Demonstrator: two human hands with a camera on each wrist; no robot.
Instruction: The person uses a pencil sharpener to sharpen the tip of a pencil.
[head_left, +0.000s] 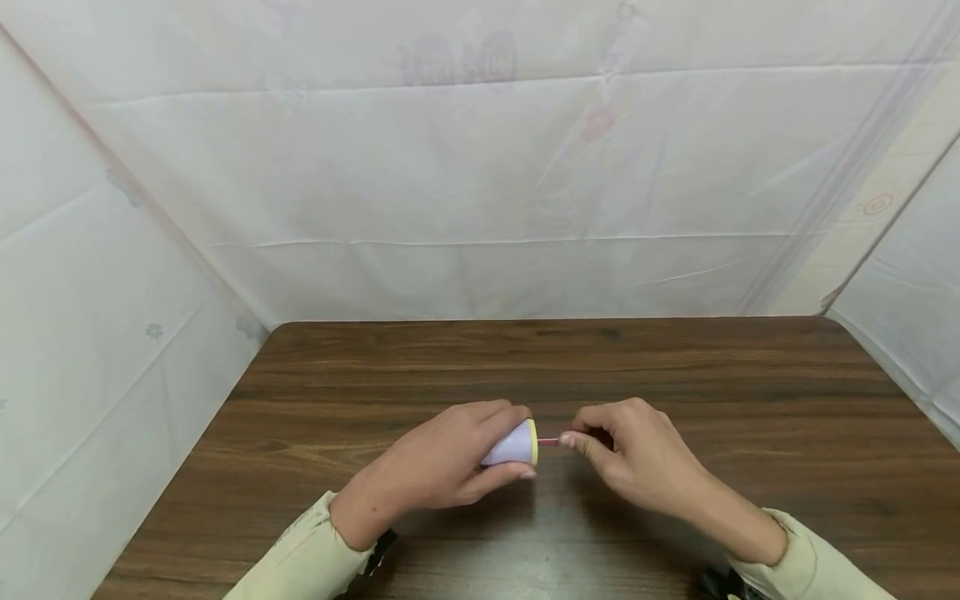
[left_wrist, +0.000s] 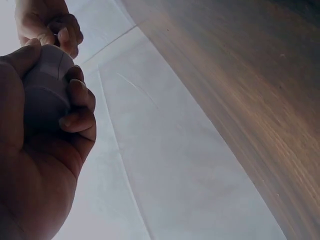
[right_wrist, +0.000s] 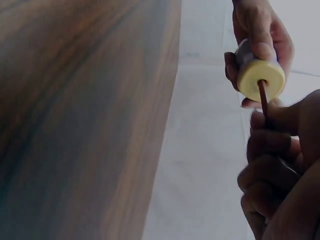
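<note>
Dark wood-grain table, walled at the back and both sides by white sheeting.

At the centre, near the front edge: left hand wrapped around a small lavender barrel, fingers curled over the top and thumb underneath, clamped firmly. Barrel held on its side just above the table, yellow end cap facing right. Seen from the left wrist as a rounded grey-lilac body filling the palm.

Right hand just beside it, thumb and forefinger pinched tight on a thin red stick. Tip of the stick entering the round hole in the middle of the yellow cap; only a short length visible between cap and fingertips. Depth inside the barrel hidden.

Probably a pencil-sharpener-like insertion, judged as the feeding or turning stage, with the stick seated in the hole. Next move calling for a steady barrel, the stick kept in line with the hole, and gentle pressure to avoid snapping something so thin.

Pale cream sleeves at both wrists.
</note>
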